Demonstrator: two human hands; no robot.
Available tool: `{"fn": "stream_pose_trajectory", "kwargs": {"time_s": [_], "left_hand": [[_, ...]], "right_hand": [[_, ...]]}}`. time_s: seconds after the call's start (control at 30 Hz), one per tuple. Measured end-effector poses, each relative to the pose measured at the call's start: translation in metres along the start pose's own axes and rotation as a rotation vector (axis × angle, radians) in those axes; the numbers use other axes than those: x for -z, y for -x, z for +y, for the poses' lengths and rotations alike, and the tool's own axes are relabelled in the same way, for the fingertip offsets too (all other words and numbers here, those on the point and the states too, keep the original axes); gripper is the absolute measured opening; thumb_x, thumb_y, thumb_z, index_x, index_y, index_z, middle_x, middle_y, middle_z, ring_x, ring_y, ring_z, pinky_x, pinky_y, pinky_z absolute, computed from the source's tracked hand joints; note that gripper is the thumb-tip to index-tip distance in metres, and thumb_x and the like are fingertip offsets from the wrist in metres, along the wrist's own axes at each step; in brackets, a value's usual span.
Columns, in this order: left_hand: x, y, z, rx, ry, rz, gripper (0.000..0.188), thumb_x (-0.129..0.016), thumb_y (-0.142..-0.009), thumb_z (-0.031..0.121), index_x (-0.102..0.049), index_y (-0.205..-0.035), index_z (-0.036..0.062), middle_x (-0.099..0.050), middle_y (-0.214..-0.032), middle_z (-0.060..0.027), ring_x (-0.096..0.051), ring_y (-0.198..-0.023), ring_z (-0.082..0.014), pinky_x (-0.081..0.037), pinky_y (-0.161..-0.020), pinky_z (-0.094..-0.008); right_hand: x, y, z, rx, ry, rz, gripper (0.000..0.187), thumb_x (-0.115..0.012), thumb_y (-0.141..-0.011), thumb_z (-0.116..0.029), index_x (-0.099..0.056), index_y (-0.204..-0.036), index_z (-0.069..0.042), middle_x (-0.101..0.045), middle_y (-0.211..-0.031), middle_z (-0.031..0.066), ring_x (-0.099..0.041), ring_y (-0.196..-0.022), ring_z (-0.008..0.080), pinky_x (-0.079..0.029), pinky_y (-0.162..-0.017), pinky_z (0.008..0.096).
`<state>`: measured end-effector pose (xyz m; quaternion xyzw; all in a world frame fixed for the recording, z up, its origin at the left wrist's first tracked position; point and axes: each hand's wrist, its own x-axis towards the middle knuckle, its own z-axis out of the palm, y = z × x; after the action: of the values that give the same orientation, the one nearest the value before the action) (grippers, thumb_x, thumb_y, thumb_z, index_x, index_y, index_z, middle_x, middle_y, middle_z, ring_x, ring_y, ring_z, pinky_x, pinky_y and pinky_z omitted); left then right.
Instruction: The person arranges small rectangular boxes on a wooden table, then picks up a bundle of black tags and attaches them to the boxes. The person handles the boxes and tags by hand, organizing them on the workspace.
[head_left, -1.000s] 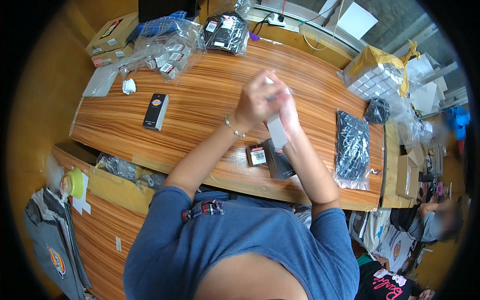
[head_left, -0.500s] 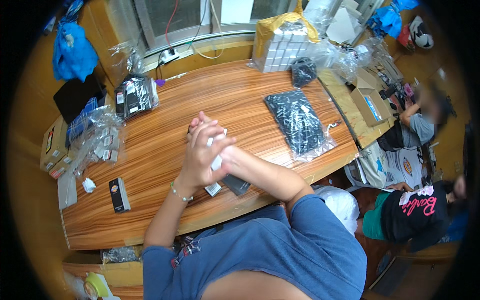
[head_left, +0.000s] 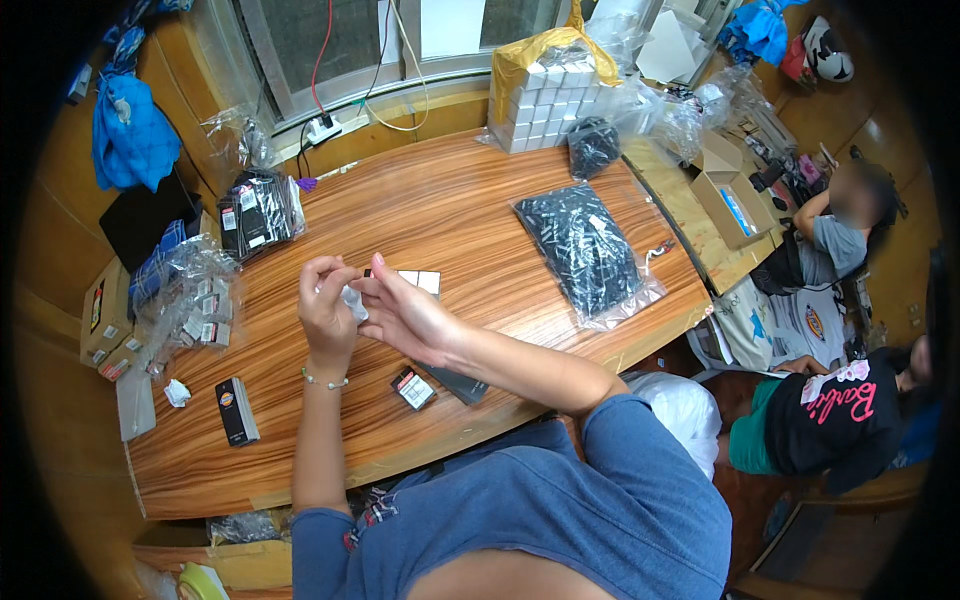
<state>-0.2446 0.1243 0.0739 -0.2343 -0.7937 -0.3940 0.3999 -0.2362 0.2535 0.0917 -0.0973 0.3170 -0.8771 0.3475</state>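
Observation:
My left hand [head_left: 328, 300], with a beaded bracelet at its wrist, is raised over the table with its fingers curled in a pinch. A small crumpled-looking white piece [head_left: 355, 305] shows between it and my right hand [head_left: 408, 312]. The right fingertips meet near the left ones, and a tiny dark bit shows at them; what it is I cannot make out. Behind the right hand lies a white sheet with dark lines [head_left: 428, 282], partly covered. Below the hands rest a small black box with a red-and-white label [head_left: 413, 388] and a dark grey flat stack [head_left: 458, 382], partly under my right forearm.
At the left lie a stack of black tags [head_left: 237, 412], crumpled paper [head_left: 176, 393] and bagged small boxes [head_left: 208, 310]. A clear bag of black items [head_left: 585, 250] lies right, below a wrapped block of white boxes [head_left: 548, 105]. Two people sit at the far right.
My hands have come out of their overlapped position and moved left, fingertips now meeting around the white piece. The labelled box and the lined white sheet show more fully. The view has shifted slightly.

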Motion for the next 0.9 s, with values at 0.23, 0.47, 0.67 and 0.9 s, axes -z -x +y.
{"fn": "stream_pose_trajectory", "kwargs": {"time_s": [0.23,0.47,0.67,0.9], "left_hand": [[0.012,-0.002,0.016,-0.257,-0.001,-0.31,0.03,-0.064,-0.075,0.023,-0.062,-0.098,0.0025,-0.059,-0.094,-0.0128,-0.056,-0.086,-0.0326,-0.046,-0.076,-0.0387],[0.022,0.046,-0.01,0.051,0.042,-0.345,0.045,-0.072,-0.068,0.019,-0.06,-0.108,0.0044,-0.06,-0.096,-0.0142,-0.06,-0.084,-0.0303,-0.05,-0.071,-0.0343],[0.043,0.06,-0.047,0.619,0.364,0.092,0.016,-0.056,-0.087,0.009,-0.06,-0.099,-0.0013,-0.06,-0.072,-0.0061,-0.057,-0.065,-0.0118,-0.047,-0.058,-0.0248],[0.092,0.052,-0.067,0.668,0.564,0.475,0.014,-0.049,-0.092,0.017,-0.053,-0.089,0.0046,-0.039,-0.054,0.0014,-0.036,-0.044,-0.0055,-0.033,-0.042,-0.02]], "right_hand": [[0.028,0.011,-0.004,-0.114,-0.058,-0.194,0.055,-0.036,-0.088,-0.058,-0.045,-0.112,-0.009,-0.05,-0.101,0.0035,-0.048,-0.092,0.0124,-0.041,-0.076,0.0271],[0.013,0.011,0.03,0.049,0.527,-0.039,0.065,-0.039,-0.089,-0.053,-0.035,-0.13,-0.003,-0.045,-0.121,0.014,-0.043,-0.112,0.021,-0.035,-0.091,0.03],[-0.001,0.02,-0.015,0.292,1.539,-0.186,0.065,-0.053,-0.084,-0.046,-0.038,-0.132,-0.006,-0.031,-0.136,0.0257,-0.03,-0.127,0.0383,-0.025,-0.104,0.042],[0.026,0.03,-0.035,0.212,1.352,-0.168,0.045,-0.054,-0.087,-0.033,-0.048,-0.121,-0.004,-0.035,-0.132,0.0215,-0.033,-0.125,0.0343,-0.026,-0.103,0.0379]]}}
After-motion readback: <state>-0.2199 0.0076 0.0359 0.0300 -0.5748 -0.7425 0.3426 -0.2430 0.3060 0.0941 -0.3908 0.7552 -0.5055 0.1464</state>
